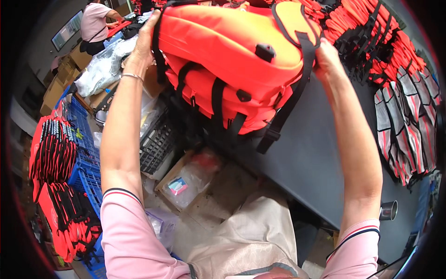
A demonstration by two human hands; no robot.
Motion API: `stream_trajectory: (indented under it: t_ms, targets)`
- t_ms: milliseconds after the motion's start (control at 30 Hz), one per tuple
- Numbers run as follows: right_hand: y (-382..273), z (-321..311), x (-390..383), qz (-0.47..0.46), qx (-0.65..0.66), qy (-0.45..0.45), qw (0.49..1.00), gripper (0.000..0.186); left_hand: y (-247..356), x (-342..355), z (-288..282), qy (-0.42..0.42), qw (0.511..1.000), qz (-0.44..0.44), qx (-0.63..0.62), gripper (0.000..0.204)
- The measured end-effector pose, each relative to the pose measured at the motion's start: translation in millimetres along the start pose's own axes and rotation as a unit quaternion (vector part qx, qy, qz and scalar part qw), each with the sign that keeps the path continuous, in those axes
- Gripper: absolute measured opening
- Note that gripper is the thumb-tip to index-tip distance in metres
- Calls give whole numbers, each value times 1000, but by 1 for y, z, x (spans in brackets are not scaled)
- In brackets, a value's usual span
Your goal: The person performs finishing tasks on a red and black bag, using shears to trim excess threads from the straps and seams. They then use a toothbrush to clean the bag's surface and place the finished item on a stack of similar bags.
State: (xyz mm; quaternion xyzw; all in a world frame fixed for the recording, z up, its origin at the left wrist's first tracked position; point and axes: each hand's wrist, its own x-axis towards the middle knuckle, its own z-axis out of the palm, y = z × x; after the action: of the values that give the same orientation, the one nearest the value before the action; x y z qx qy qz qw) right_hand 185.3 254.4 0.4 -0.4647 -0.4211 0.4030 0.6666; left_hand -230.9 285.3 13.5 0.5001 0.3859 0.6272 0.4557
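A bright orange-red backpack [227, 42] with black webbing straps and buckles is held up in front of me, tilted, over the edge of the grey table. My left hand [147, 39] grips its left end at the black-edged side; the fingers are partly hidden behind it. At the other end, my right hand [329, 59] is closed on the bag beside the padded orange shoulder strap [290, 21], its fingertips out of sight. A loose black strap [283, 121] with a buckle hangs from the bag down to the tabletop.
The grey table [302, 153] bears piled orange pieces [362, 32], grey-and-orange strap pieces [404, 121] and a metal cup-like thing [388, 210]. Left are blue crates [86, 172], stacked orange-black pieces [53, 149] and a black crate [158, 139]. An open carton [174, 186] sits below. Another person [95, 25] works far left.
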Motion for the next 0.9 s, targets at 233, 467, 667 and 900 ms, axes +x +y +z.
stream_trajectory:
  t_ms: [233,467,667,900]
  targets:
    - [-29,1,-6,-57,18,-29,998,19,13,39,-2,-1,916,223,333,57]
    - [34,47,-33,-59,-303,108,945,33,-101,17,-102,-111,870,244,414,67]
    - [23,-10,-33,1,-162,22,987,79,-102,54,-81,-9,829,259,495,60]
    - [-23,-238,-33,-25,-434,140,890,33,-115,-88,-80,182,873,323,318,43]
